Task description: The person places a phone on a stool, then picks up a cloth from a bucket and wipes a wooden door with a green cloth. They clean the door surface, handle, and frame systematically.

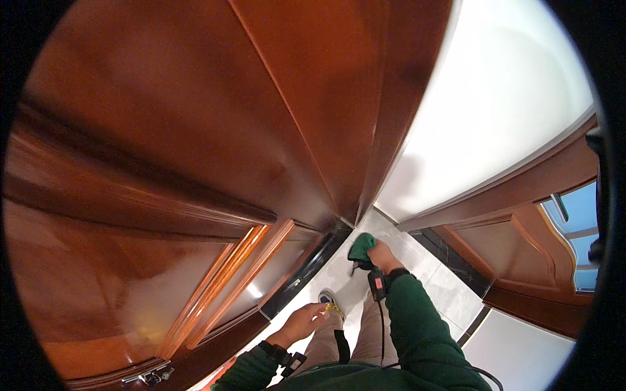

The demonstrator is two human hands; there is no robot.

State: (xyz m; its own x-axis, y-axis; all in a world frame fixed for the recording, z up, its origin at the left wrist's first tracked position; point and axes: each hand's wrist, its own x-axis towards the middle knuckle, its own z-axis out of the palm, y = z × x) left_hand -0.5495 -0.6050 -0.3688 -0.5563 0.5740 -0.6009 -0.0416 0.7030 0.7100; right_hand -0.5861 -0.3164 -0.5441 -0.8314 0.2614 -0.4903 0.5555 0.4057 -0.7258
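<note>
My right hand grips a green cloth item with a dark lower edge and a small dangling strap. It hangs over the tiled floor, near the corner of the wooden door frame. My left hand is lower, above my left leg, with its fingers bent. A small, thin yellow object shows at its fingertips and seems held there; its exact kind is unclear. Each wrist bears a black strap with a small device, and a cable runs from the right device.
A glossy reddish-brown wooden door fills the left, its metal lock handle at lower left with keys. A white wall rises at upper right. Another wooden door with glass panes stands right. Grey tiles lie between black baseboards.
</note>
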